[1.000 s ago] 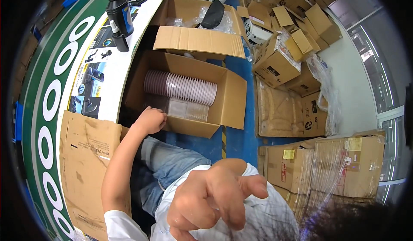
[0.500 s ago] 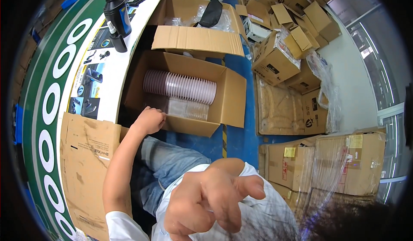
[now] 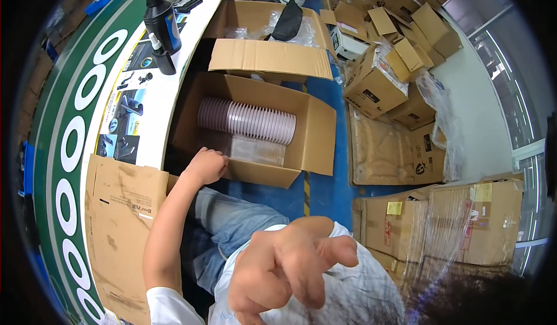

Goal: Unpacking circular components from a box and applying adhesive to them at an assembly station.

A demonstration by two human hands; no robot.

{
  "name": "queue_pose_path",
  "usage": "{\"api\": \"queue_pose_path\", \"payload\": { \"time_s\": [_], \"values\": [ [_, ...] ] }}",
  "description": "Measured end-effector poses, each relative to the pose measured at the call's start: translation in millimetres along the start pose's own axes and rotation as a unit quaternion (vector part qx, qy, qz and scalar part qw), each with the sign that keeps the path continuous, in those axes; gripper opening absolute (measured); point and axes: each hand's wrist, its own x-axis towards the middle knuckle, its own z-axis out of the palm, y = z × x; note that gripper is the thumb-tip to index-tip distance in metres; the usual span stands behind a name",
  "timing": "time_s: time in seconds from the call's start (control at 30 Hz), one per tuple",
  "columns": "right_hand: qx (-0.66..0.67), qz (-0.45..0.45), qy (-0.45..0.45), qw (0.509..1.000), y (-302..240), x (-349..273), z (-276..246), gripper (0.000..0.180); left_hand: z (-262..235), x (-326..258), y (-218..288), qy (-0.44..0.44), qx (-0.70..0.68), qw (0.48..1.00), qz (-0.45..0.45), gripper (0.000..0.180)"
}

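One open cardboard box point(image 3: 255, 130) sits on the blue floor beside the white worktable point(image 3: 168, 87), and the left hand point(image 3: 206, 165) rests curled on its near front wall; whether those fingers pinch the rim or only lean there I cannot tell. Corrugated walls like these should be light and fairly stiff yet bend at the flaps, so the firm front wall or a corner looks the best place to take hold. Inside lies a long nested stack of pale pink ribbed cups point(image 3: 246, 120), probably thin, light and easily crushed, safest taken around the whole stack near both ends. Below it a clear plastic-wrapped pack point(image 3: 258, 150) looks slippery, its contents unclear. The right hand point(image 3: 287, 270) hangs close to the camera, fingers loosely spread and holding nothing, blurred, hiding the lap beneath
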Motion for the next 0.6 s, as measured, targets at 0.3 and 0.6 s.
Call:
{"api": "queue_pose_path", "payload": {
  "time_s": [0.3,0.6],
  "values": [
    [-0.085,0.098,0.013,0.991,-32,-10,-35,0.043,0,5,3,0.015,0.011,1.0,0.007,0.015],
    [-0.879,0.258,0.274,0.292,-215,-191,-295,0.033,8,7,-14,-0.025,0.08,0.996,-0.041,0.015]
  ]
}}
